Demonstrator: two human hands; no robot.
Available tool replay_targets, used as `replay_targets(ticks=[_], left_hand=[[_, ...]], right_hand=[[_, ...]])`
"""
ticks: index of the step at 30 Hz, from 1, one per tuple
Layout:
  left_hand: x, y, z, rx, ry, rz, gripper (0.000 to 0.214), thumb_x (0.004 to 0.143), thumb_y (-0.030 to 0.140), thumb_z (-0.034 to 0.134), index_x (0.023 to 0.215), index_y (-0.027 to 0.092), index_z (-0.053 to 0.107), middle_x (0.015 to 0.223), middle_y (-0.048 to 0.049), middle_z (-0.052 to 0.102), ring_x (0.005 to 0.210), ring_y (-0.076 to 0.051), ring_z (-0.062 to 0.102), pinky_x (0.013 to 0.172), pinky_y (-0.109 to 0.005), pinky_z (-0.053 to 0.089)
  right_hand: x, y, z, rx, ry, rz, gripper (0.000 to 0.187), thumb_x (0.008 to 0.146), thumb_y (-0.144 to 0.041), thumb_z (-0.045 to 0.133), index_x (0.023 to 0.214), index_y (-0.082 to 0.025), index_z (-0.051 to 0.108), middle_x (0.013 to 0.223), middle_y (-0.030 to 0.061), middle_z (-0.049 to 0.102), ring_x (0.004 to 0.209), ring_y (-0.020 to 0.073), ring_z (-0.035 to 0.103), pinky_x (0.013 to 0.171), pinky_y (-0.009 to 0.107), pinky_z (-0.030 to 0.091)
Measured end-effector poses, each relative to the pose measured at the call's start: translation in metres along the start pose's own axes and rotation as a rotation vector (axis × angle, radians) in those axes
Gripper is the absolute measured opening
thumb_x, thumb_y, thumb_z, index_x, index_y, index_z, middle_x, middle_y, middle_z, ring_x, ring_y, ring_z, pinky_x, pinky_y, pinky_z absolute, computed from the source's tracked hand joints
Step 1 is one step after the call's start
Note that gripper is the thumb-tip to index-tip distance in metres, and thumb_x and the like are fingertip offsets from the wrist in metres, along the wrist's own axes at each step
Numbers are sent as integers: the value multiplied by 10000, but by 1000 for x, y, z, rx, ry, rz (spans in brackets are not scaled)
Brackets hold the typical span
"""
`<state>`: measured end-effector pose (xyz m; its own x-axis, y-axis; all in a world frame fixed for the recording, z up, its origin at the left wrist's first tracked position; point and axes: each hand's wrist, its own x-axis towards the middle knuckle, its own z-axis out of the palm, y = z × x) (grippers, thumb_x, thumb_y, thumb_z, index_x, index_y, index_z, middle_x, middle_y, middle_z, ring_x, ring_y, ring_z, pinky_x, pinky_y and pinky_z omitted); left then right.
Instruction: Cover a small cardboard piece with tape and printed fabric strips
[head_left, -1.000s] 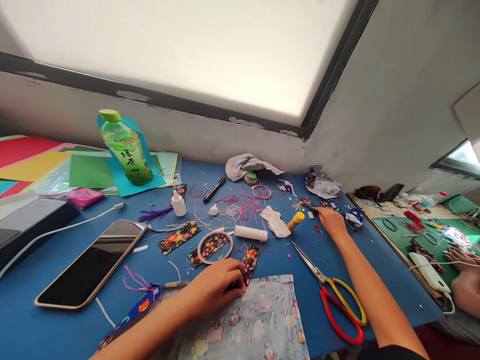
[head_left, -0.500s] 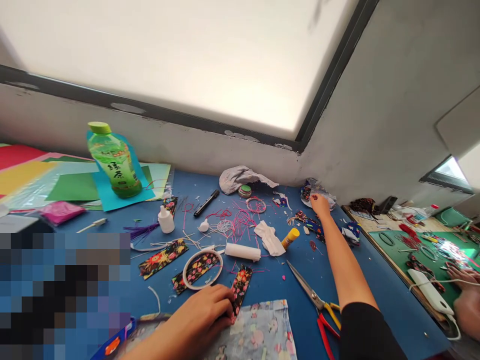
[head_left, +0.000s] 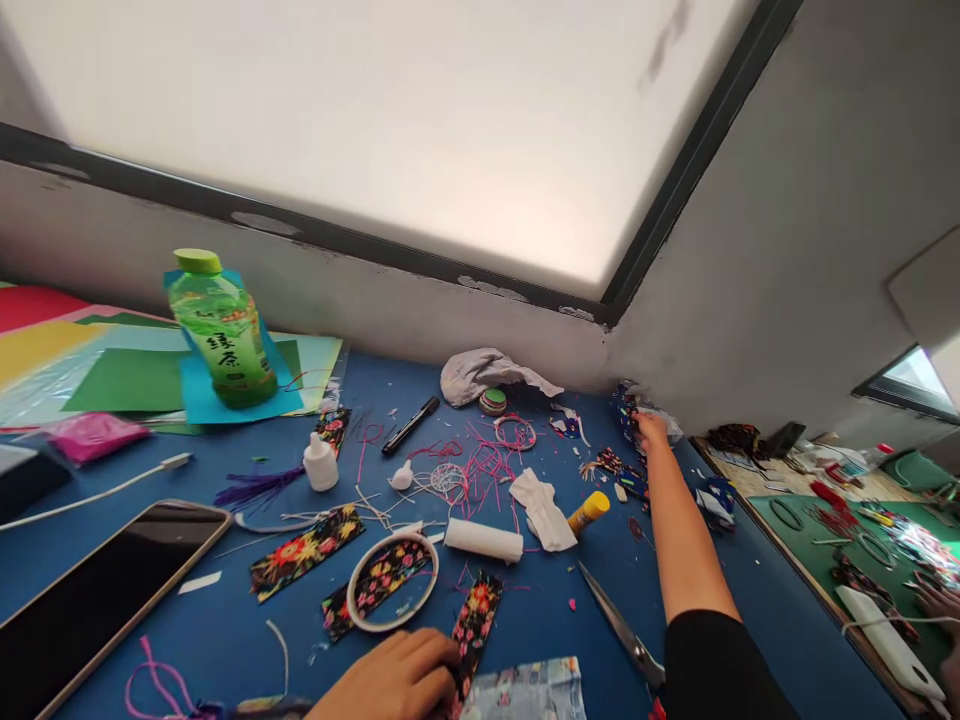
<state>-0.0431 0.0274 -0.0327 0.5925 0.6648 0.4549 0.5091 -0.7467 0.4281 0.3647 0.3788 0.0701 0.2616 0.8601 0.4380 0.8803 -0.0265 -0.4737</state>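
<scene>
My left hand [head_left: 394, 678] is at the bottom centre, fingers curled together at the lower end of a black floral fabric strip [head_left: 480, 612]. Its fingertips are partly hidden. Just right of it lies a pale printed cloth [head_left: 529, 692]. My right hand [head_left: 651, 432] reaches far out to the back right, its fingers closed on a dark blue patterned fabric scrap [head_left: 624, 408] beside crumpled clear plastic. Ahead of my left hand lies a white ring [head_left: 352, 590] on another floral strip [head_left: 394, 575]. Scissors [head_left: 619, 625] lie between my arms, their handles mostly cut off by the frame.
A white roll [head_left: 484, 540], a yellow glue stick [head_left: 589, 512], a white bottle [head_left: 321, 465] and tangled pink thread [head_left: 487, 470] cover the middle. A phone [head_left: 105, 590] lies left, a green drink bottle [head_left: 225, 340] behind. Another person's hand [head_left: 937, 598] shows at a neighbouring table.
The view has shifted, so the table items sit lower and the phone shows at left. My right hand stays at the back-right pile, where more dark blue fabric now shows beside it.
</scene>
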Motion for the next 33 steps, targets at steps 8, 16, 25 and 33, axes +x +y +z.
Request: replay_targets(ticks=[8,16,25,33], left_hand=[[9,18,-33,-130,-90,-157,181,813,80,529,890,219,616,1154,-58,669,999,-212,666,842,-306,544],[54,47,-105,-349,198,-294,212,953,347,453,948,215,619,1002,-51,698,930,-178,668,821,-309,561],[152,49,-139,464,455,11,508,886,189,558,1358,143,374,1459,-188,412,1389,-328,335,1095,-495,338],[147,45,-139,525,164,-216,258,914,100,376,1104,164,537,1047,-95,668,926,-208,660,761,-290,516]], right_hand=[[-38,-10,-60,15,113,-15,330,925,-329,577,1209,-161,560,1201,87,595,1005,215,619,837,423,539],[-89,-84,-130,75,279,-545,254,934,-328,560,1118,-158,602,1117,72,632,965,196,627,840,411,531],[-195,-168,-178,243,268,-1265,237,878,-94,536,1017,-279,592,943,10,698,900,158,683,811,308,567],[-221,-154,-202,263,400,-1416,188,888,-92,525,964,-241,609,904,34,668,947,194,688,844,377,604]])
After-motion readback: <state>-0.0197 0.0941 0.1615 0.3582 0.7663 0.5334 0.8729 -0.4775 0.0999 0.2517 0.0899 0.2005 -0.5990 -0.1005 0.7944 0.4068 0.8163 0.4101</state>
